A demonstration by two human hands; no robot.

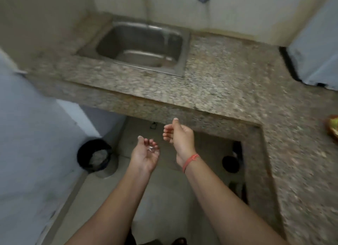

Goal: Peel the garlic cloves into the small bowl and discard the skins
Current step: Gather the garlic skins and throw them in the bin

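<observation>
The left hand [146, 153] is held palm up and cupped, with the thumb spread away, and a few pale garlic skins [150, 148] lie loose in the hollow of its half-curled fingers. The right hand [180, 135], just to the right and a little farther, is also palm up with relaxed fingers and holds nothing that I can see. Both hands hang over the floor, near the edge of the granite counter [219, 83]. A black trash bin [95, 156] stands on the floor to the left. The skins are probably very light, thin and brittle, so a draught can carry them; better to keep them cupped and tip them out low over the bin. The small bowl is not visible.
</observation>
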